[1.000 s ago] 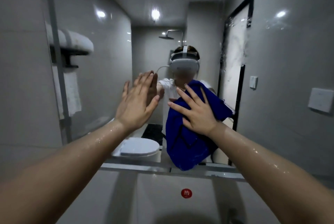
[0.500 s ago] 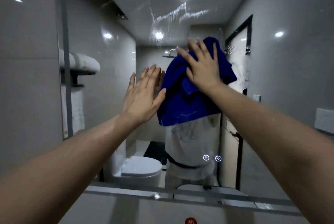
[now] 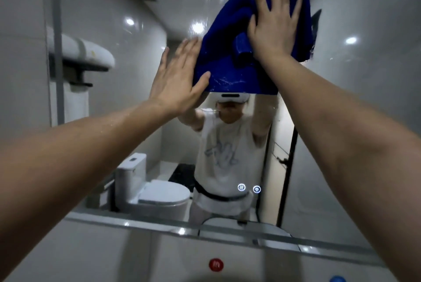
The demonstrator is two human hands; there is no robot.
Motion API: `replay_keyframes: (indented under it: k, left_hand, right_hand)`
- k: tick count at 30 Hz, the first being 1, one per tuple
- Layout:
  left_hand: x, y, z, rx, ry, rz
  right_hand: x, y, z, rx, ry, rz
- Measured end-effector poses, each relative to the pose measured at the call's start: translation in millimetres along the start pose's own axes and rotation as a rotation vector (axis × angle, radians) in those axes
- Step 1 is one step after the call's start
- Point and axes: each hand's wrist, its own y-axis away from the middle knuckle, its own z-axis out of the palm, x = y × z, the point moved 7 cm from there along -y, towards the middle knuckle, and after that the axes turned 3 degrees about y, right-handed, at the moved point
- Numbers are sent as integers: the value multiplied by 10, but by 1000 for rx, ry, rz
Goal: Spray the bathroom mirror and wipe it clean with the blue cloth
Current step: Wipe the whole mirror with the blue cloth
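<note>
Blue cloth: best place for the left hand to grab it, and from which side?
Probably pinch the lower-left corner of the blue cloth, coming from below left. The right hand pins the upper part flat on the mirror, while the bottom edge hangs loose, right beside the left hand.

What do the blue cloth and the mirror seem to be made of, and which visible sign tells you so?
Blue cloth: soft matte fabric, perhaps microfibre; it folds and bunches under the right hand. Mirror: smooth glossy glass, it seems; it reflects the room and shows wet streaks.
</note>
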Motion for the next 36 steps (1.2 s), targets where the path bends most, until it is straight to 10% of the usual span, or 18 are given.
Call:
replay_keyframes:
  k: [23,36]
  left_hand:
    - [205,1227,570,-252,77,-8]
    - [208,573,305,-95,16,41]
  right_hand:
    - [-24,2363,425,-227,45,-204]
    - [313,847,103,-165,48,-5]
